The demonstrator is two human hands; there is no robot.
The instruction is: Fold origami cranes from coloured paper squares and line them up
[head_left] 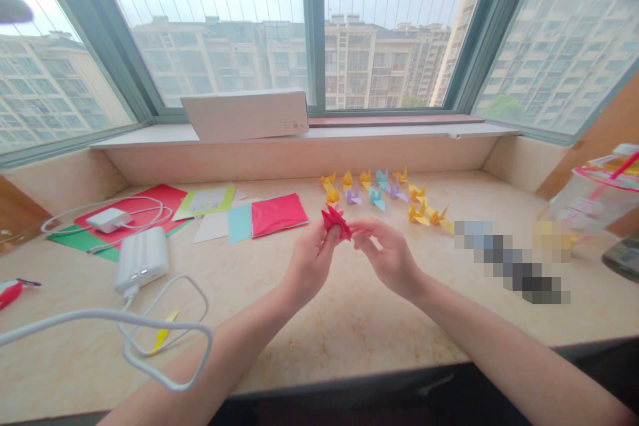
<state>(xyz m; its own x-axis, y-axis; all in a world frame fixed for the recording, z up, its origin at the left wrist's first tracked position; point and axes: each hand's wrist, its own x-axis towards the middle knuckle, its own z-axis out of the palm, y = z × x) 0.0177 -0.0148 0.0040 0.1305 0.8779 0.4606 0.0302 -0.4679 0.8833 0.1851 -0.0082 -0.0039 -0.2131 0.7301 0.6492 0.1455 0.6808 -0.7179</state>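
A small piece of red folded paper point(335, 221), with pointed flaps standing up, is held above the sill. My left hand point(314, 253) grips it from the left, the thumb pressed on its near face. At its right edge the fingertips of my right hand point(389, 256) are bent together and pinch the paper's side. Beyond my hands several folded paper cranes in yellow, blue and purple point(382, 178) stand in loose rows. Left of my hands lies a stack of red paper squares point(279, 214), beside a light blue sheet point(240, 224).
A white power bank point(143, 258) with a looping white cable point(194, 327) lies at left, near a charger point(108, 219) on red and green sheets. A long white box point(247, 114) stands on the window ledge. At right are a plastic cup point(594, 200) and a blurred-out item point(514, 263).
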